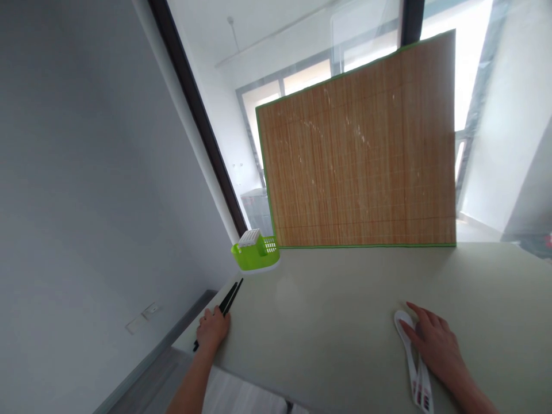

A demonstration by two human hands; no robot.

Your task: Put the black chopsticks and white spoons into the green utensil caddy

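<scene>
Curled over the black chopsticks (229, 296), the left hand (213, 326) hides their middle, so I can't tell if it is shut on them. Thumb and fingers spread, the right hand (437, 345) is open on the white spoons (402, 318) and covers part of them.

Big and plain, the gray wall (107, 144) fills the left side. Behind the table is clear glass (293, 46), with bright windows beyond it. The pale, smooth table (323, 310) has its near right part cut off. A big brown mat (362, 155) with thin stripes and a green edge stands up at the back and hides some glass. By its lower left corner sits a bright green basket (256, 256) with a white bottom and a white part on top. The chopsticks are long and thin, near the table's left edge. The spoons lie close together at the right, with dark and red marks on their handle ends, too small to read.
</scene>
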